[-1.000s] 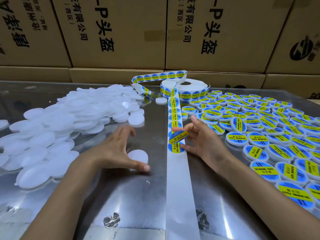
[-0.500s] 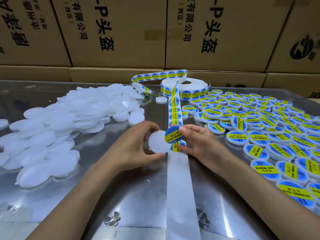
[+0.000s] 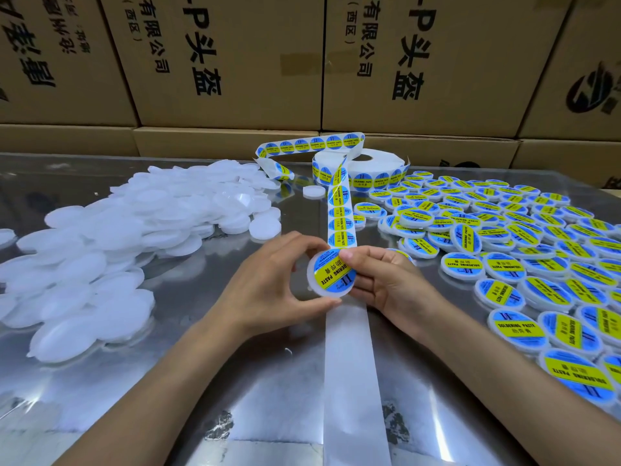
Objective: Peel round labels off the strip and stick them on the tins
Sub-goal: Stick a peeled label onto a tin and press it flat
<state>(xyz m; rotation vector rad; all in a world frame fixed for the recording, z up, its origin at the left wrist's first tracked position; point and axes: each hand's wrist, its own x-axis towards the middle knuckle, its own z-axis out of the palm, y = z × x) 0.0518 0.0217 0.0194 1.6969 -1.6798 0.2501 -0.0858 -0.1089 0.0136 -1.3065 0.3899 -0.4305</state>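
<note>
Centrally, just above the counter (image 3: pixel 208 391), both hands meet around one white tin (image 3: pixel 322 284) that is tilted up toward the camera. The left hand (image 3: pixel 268 287) comes in from the lower left with the forearm angled up across the shiny surface; its thumb hooks under the tin's lower edge and its fingers curl over the top rim, clamping it. The right hand (image 3: pixel 386 280) reaches in from the lower right, palm turned partly up, fingers curled behind the tin's right side and the thumb pressing down on the round label (image 3: pixel 334 272), blue and yellow, which lies on the tin's face. The two hands are touching the same tin, close together.

Directly behind them the label strip (image 3: pixel 341 223) runs back toward the roll (image 3: pixel 366 166), with labels on its far part; the bare white backing (image 3: pixel 353 364) trails toward the camera between the forearms. A heap of unlabelled white tins (image 3: pixel 134 237) lies to the left, and labelled tins (image 3: pixel 504 237) spread across the right side. Cardboard boxes (image 3: pixel 235 62) with printed characters stand along the far edge.
</note>
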